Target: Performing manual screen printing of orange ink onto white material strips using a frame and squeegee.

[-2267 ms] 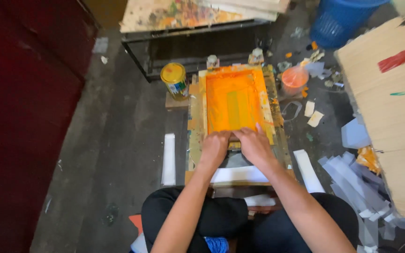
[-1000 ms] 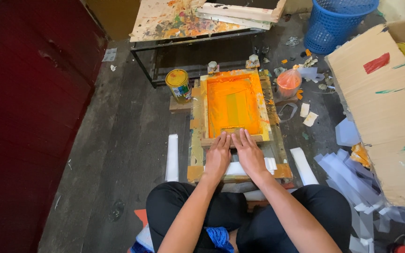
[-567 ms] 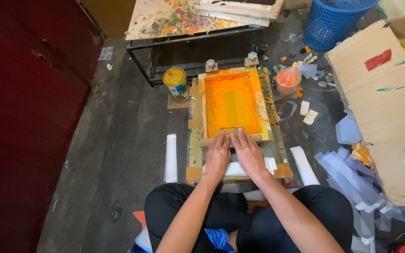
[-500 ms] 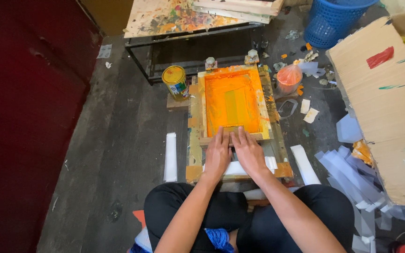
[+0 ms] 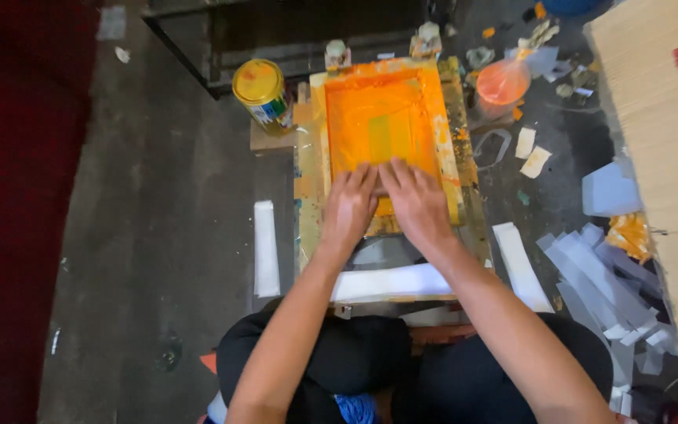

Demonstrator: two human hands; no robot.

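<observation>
Both hands lie palm-down, side by side at the near end of one orange screen-printing frame (image 5: 384, 129) in the upper centre — left hand (image 5: 350, 208) and right hand (image 5: 417, 202) with fingers closed over a squeegee that is barely visible. One yellow-lidded can (image 5: 261, 92) stands upper left — one orange cup (image 5: 502, 80) upper right.

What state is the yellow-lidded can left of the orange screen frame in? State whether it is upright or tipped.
Upright. The yellow-lidded can shows its round lid facing up, with its side wall running down below it.
</observation>
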